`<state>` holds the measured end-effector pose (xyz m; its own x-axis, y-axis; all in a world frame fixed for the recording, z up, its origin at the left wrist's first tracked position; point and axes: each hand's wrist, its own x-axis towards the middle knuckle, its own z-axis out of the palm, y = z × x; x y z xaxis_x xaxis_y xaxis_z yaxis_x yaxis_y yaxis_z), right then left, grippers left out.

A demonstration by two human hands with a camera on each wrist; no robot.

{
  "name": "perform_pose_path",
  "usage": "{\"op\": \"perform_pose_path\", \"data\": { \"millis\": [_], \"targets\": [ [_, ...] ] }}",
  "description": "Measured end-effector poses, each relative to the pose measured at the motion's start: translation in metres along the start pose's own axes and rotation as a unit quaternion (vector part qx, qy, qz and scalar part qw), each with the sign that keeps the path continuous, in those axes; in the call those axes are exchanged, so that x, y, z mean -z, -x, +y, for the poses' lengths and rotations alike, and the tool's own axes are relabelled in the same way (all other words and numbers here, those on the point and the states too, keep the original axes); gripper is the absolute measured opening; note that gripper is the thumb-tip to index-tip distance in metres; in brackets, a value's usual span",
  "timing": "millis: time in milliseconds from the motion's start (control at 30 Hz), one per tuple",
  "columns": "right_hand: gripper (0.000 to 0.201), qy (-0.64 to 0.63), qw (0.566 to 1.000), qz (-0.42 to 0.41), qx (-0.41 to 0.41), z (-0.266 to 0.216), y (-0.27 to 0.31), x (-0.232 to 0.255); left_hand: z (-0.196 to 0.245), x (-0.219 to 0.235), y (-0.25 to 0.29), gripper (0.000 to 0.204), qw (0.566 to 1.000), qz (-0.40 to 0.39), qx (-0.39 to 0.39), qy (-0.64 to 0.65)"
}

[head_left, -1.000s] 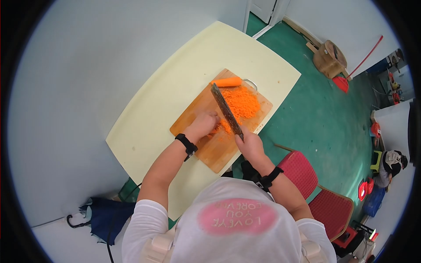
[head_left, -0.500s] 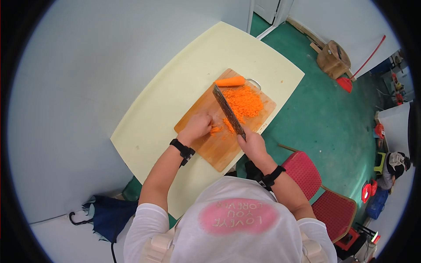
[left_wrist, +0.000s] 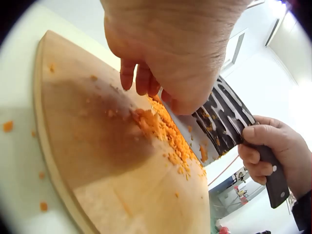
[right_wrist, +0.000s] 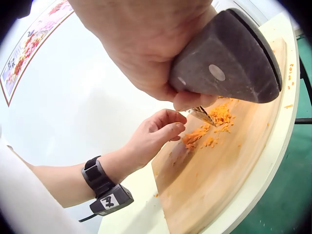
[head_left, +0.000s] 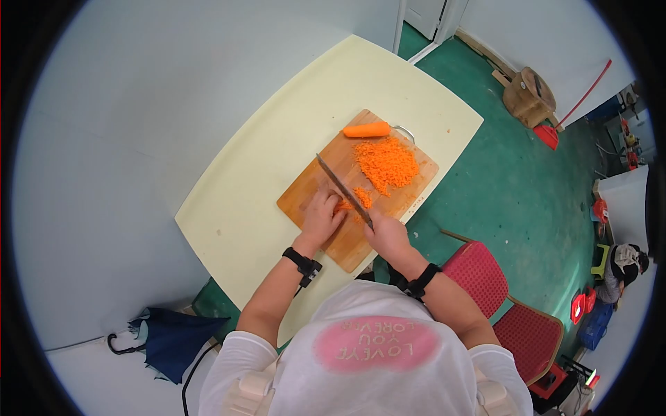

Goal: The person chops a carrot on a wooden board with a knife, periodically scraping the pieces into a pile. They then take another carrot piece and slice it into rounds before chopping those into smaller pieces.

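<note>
A cleaver-like knife (head_left: 345,192) is gripped by its dark handle in my right hand (head_left: 390,239), its blade slanting across the wooden board (head_left: 345,248). Carrot bits cling to the blade (left_wrist: 225,114) in the left wrist view. My left hand (head_left: 322,216), fingers loosely bent and pointing down, is at the left of the blade, by a small heap of chopped carrot (head_left: 362,197). Whether its fingertips touch the carrot is unclear. Farther up the board lie a larger heap of finely chopped carrot (head_left: 387,165) and a whole peeled piece of carrot (head_left: 367,130).
The board lies on a pale yellow table (head_left: 277,139) against a wall. Red chairs (head_left: 476,277) stand at the right, and a dark blue umbrella (head_left: 177,340) is at the lower left. Stray carrot crumbs (left_wrist: 8,126) dot the table beside the board.
The knife has swung left, away from the large heap and the whole carrot, towards my left hand. My left hand has shifted nearer my body, its fingers less tucked in.
</note>
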<state>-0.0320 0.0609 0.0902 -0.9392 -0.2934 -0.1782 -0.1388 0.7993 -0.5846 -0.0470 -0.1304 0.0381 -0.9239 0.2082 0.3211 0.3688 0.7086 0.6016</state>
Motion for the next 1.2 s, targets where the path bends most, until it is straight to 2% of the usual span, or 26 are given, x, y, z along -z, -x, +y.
{"op": "perform_pose_path", "data": {
  "millis": [100, 233, 467, 633, 833, 967, 1200],
  "targets": [
    [0.019, 0.008, 1.0, -0.017, 0.003, -0.005, 0.001, -0.002, -0.008, -0.016, 0.009, 0.023, 1.0, 0.026, 0.005, -0.016],
    [0.018, 0.022, 0.999, -0.043, -0.008, -0.013, 0.004, -0.001, -0.009, -0.026, 0.013, 0.018, 0.997, 0.059, 0.001, -0.041],
    [0.017, 0.023, 0.999, -0.028, -0.005, -0.01, -0.011, -0.03, -0.012, -0.034, 0.014, 0.016, 0.994, 0.103, -0.009, -0.024],
    [0.018, 0.019, 0.999, 0.014, 0.032, -0.01, -0.02, -0.025, -0.012, -0.033, 0.012, 0.016, 0.994, 0.107, 0.0, -0.02],
    [0.021, 0.024, 0.999, -0.044, 0.009, -0.013, -0.005, -0.012, -0.008, -0.033, 0.014, 0.015, 0.994, 0.111, 0.002, -0.021],
    [0.019, 0.023, 0.999, -0.039, 0.018, -0.009, -0.013, -0.024, -0.014, -0.037, 0.017, 0.015, 0.995, 0.101, 0.009, -0.026],
    [0.018, -0.005, 1.0, 0.01, 0.027, -0.006, -0.028, -0.023, -0.012, -0.031, 0.014, 0.013, 0.995, 0.097, -0.022, -0.002]
  ]
}}
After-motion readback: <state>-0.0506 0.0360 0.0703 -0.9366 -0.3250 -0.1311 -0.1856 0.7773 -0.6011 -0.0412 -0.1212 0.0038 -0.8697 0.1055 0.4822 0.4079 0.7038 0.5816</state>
